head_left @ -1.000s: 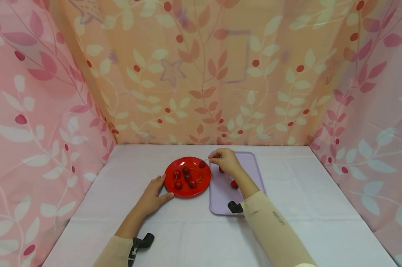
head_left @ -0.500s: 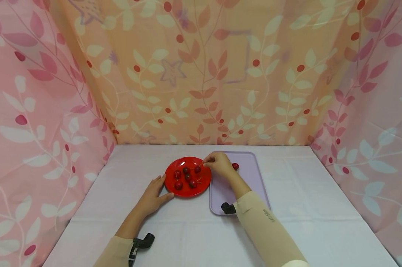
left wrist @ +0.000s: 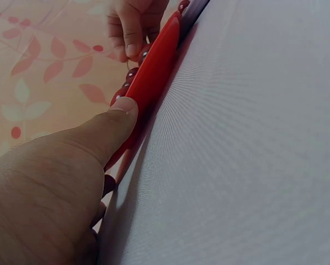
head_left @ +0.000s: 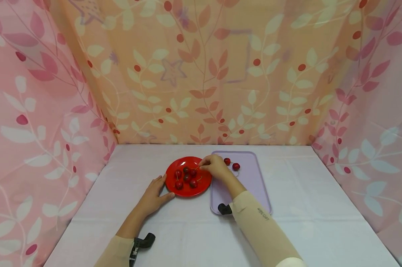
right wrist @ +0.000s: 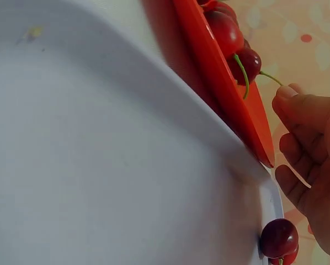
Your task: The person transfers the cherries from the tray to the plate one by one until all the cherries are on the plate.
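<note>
A red plate (head_left: 205, 181) holds several dark red cherries (head_left: 179, 184). My right hand (head_left: 217, 167) reaches over the plate's right rim and pinches a cherry by its green stem (right wrist: 271, 78) between thumb and forefinger. That cherry (right wrist: 249, 64) hangs down among the others on the plate, close beside a brighter one with a curved stem. On the plate's left side my left hand (head_left: 153, 195) lies with thumb and fingers spread apart, their tips at the rim. Its thumb (left wrist: 122, 113) touches the red edge in the left wrist view.
A lilac tray (head_left: 244, 194) stands right beside the plate, partly under my right forearm. Two cherries (head_left: 236, 167) lie near its far edge. Flowered cloth (head_left: 201, 74) closes off the back and both sides of the white table (head_left: 187, 230).
My right hand has moved left and slightly down with the cherry, from the plate's right rim to the cluster. The tray's far cherries have come into view. My left hand stays put.
</note>
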{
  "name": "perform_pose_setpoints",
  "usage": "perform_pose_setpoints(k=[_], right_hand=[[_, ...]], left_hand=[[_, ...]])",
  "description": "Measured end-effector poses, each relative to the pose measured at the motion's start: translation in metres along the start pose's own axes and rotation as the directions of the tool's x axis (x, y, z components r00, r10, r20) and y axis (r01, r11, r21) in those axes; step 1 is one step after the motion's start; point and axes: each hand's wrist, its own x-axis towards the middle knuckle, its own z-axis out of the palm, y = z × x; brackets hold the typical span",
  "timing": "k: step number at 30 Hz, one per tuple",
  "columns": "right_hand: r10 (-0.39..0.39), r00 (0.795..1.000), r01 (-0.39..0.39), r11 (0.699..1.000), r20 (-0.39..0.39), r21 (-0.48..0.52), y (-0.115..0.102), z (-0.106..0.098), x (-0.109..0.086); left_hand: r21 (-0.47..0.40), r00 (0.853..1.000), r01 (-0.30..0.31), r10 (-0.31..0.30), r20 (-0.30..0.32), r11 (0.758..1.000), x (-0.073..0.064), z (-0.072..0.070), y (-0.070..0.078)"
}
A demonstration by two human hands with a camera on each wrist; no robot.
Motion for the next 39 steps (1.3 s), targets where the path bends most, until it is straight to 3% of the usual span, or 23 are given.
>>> perform_pose_setpoints(k=[10, 19, 32, 39], right_hand=[[-0.063, 0.998, 0.065, 0.994, 0.028, -0.089, -0.002, 0.008, 0.003], [-0.063, 0.996, 0.075, 0.976, 0.065, -0.203, -0.010, -0.003, -0.003], [-0.169, 0.985, 0.151, 0.951, -0.044, -0.272, -0.015, -0.022, -0.026], [-0.204, 0.972, 0.169, 0.951, -0.116, -0.259, -0.014, -0.034, -0.045]], left_hand=[[0.004, 1.000, 0.005, -0.005, 0.008, 1.000, 0.001, 0.000, 0.000], [-0.006, 1.000, -0.016, 0.016, 0.000, 1.000, 0.002, 0.000, -0.001], [-0.010, 0.999, -0.035, 0.035, -0.010, 0.999, 0.001, 0.000, -0.003], [-0.012, 0.999, -0.037, 0.037, -0.015, 0.999, 0.002, 0.001, -0.004]])
